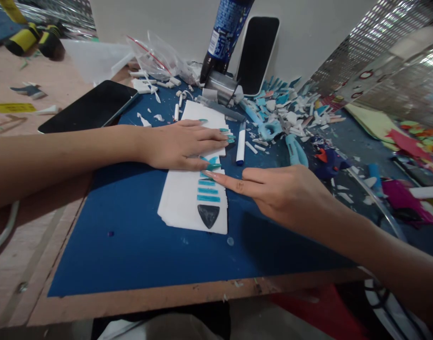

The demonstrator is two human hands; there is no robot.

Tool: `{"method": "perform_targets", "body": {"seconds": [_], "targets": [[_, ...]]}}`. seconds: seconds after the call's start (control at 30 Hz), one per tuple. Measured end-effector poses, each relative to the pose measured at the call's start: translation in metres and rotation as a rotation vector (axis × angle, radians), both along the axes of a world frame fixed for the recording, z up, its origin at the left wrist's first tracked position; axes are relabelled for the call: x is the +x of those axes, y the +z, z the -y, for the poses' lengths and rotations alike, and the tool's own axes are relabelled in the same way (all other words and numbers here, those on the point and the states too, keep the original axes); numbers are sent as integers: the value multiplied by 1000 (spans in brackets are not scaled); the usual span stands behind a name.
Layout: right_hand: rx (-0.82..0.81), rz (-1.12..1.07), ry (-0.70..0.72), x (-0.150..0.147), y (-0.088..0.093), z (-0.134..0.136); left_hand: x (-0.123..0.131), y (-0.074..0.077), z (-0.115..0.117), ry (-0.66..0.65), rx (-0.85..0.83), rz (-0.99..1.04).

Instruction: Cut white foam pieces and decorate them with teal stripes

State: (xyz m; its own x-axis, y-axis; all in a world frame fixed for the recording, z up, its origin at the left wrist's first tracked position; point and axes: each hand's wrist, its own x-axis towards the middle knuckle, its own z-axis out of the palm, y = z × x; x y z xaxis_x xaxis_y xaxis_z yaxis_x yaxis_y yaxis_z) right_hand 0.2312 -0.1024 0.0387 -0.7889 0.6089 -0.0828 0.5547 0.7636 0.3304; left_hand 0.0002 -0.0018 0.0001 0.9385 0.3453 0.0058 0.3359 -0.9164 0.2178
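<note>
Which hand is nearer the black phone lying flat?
Left. The left hand rests on the white sheet just right of the phone; the right hand lies farther right.

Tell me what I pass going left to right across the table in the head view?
The black phone lying flat → left hand → white pen → dark blue glue gun → yellow paper.

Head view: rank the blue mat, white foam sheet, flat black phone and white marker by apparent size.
1. blue mat
2. white foam sheet
3. flat black phone, which lies farther back, so its order against the sheet is unsure
4. white marker
</note>
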Motion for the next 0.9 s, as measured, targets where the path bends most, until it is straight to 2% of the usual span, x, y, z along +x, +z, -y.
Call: {"method": "perform_targets", "body": {"seconds": [0.27, 0.6, 0.9], "targets": [[-30, -5, 17, -5, 4, -2, 0, -1, 0, 5, -2, 13], [27, -36, 56, -2, -5, -6, 0, -1, 0, 2, 18, -25], [-26, -5, 48, -6, -1, -5, 0, -1, -1, -4, -19, 20]]}}
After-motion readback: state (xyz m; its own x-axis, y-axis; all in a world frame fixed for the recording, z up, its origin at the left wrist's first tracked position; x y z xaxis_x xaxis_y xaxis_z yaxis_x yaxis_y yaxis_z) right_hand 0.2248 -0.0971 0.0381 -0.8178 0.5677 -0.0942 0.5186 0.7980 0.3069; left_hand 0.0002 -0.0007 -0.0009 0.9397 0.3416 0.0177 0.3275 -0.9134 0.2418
